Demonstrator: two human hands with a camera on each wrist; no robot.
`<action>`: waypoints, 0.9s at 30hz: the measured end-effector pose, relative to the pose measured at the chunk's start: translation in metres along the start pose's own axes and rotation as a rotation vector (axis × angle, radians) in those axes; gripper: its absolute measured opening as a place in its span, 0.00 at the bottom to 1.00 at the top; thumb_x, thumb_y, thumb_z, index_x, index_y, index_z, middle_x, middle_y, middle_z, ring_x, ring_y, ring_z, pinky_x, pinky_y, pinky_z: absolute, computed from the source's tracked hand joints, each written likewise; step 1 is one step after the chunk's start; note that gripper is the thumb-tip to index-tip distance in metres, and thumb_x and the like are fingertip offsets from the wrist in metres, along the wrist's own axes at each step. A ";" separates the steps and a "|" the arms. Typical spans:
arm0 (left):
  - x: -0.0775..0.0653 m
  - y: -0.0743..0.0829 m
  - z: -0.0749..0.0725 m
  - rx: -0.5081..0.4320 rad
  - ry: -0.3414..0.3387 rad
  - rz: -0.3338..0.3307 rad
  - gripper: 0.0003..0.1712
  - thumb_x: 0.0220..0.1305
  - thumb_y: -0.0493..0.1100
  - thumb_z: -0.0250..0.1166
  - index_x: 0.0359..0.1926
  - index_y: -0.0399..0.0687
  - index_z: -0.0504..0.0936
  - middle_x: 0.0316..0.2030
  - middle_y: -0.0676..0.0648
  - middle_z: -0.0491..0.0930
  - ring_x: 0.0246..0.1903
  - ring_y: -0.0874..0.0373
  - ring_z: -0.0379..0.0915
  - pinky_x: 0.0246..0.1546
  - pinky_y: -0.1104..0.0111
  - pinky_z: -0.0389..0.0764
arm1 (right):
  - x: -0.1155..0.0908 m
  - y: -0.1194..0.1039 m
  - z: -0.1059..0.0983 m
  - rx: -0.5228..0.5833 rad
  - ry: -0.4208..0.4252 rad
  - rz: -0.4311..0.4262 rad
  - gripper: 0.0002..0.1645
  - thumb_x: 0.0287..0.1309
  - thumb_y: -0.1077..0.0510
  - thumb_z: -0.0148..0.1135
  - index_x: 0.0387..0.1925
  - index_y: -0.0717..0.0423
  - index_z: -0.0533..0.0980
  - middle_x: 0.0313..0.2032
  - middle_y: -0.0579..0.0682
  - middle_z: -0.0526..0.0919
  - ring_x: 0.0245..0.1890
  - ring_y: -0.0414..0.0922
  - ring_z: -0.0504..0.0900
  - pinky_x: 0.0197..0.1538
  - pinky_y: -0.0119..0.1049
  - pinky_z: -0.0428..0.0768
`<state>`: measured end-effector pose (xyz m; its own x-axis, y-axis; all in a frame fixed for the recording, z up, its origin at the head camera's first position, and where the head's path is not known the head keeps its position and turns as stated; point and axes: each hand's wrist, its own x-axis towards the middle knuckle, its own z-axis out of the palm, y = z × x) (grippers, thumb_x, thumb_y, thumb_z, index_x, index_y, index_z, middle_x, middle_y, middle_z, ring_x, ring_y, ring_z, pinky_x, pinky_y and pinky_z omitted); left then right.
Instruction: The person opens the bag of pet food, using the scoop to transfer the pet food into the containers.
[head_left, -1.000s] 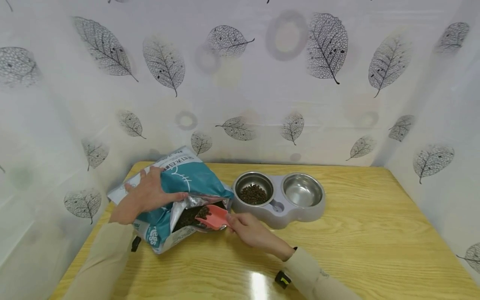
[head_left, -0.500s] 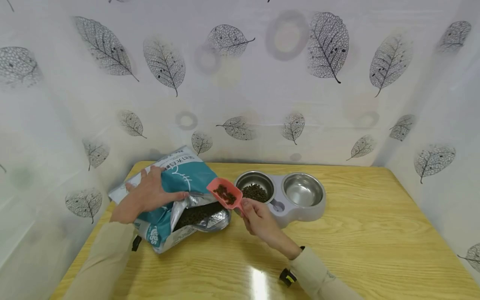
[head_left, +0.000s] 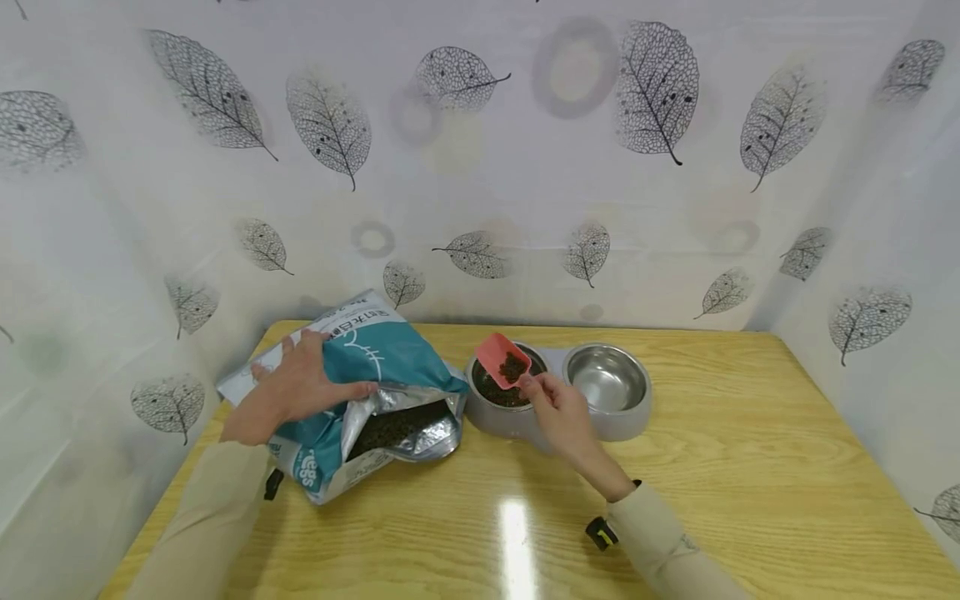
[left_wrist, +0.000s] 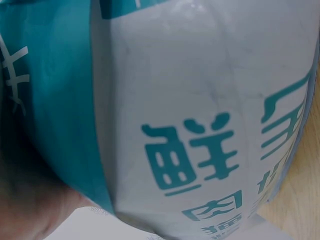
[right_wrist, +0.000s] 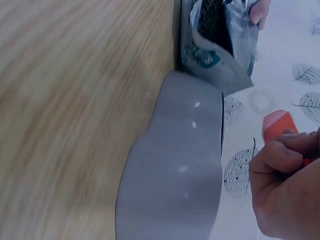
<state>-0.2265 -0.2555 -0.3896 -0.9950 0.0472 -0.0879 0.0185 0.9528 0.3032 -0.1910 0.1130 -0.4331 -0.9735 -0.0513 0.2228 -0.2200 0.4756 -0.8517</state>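
Note:
My left hand (head_left: 300, 387) rests with spread fingers on a teal and white pet food bag (head_left: 397, 350); its thumb lies beside the bag's mouth. The bag lies on its side with dark kibble (head_left: 393, 427) showing inside. In the left wrist view the printed bag (left_wrist: 200, 75) fills most of the frame. My right hand (head_left: 562, 417) pinches the handle of a small pink scoop (head_left: 495, 354). That scoop is tilted over the left steel bowl (head_left: 536, 358), with kibble near its handle end. More kibble lies in this bowl, partly hidden by the scoop.
A second steel bowl (head_left: 606, 379) sits to the right in the same grey double-bowl stand (head_left: 630, 429). Everything stands on a wood-grain table (head_left: 750, 467). A leaf-patterned curtain (head_left: 525, 183) hangs behind and at both sides.
My right hand has lifted the scoop with kibble out of the bag and carried it right, over the left bowl, where it now tilts. My left hand has stayed on the bag.

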 end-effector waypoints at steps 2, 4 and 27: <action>0.000 0.001 0.000 -0.002 -0.002 0.000 0.76 0.33 0.88 0.54 0.71 0.39 0.46 0.67 0.30 0.51 0.68 0.28 0.37 0.45 0.19 0.37 | 0.002 0.003 -0.004 -0.080 0.045 -0.007 0.17 0.65 0.46 0.56 0.28 0.51 0.81 0.15 0.43 0.68 0.17 0.35 0.62 0.21 0.29 0.61; 0.000 0.001 0.000 0.001 -0.004 0.000 0.77 0.33 0.88 0.54 0.71 0.39 0.46 0.67 0.30 0.51 0.68 0.28 0.37 0.45 0.19 0.37 | 0.003 0.007 -0.007 -0.151 0.079 -0.027 0.15 0.63 0.47 0.58 0.28 0.51 0.81 0.15 0.43 0.67 0.18 0.37 0.62 0.23 0.30 0.61; -0.001 0.001 0.000 0.003 -0.013 -0.004 0.77 0.33 0.89 0.53 0.72 0.39 0.45 0.68 0.30 0.50 0.68 0.27 0.36 0.45 0.19 0.36 | 0.005 0.037 -0.011 -0.672 0.273 -0.454 0.07 0.59 0.59 0.63 0.33 0.59 0.74 0.18 0.50 0.67 0.13 0.46 0.65 0.15 0.35 0.62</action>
<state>-0.2257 -0.2547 -0.3897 -0.9938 0.0475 -0.1010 0.0151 0.9539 0.2998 -0.2032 0.1395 -0.4583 -0.7320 -0.1908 0.6541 -0.4175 0.8843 -0.2092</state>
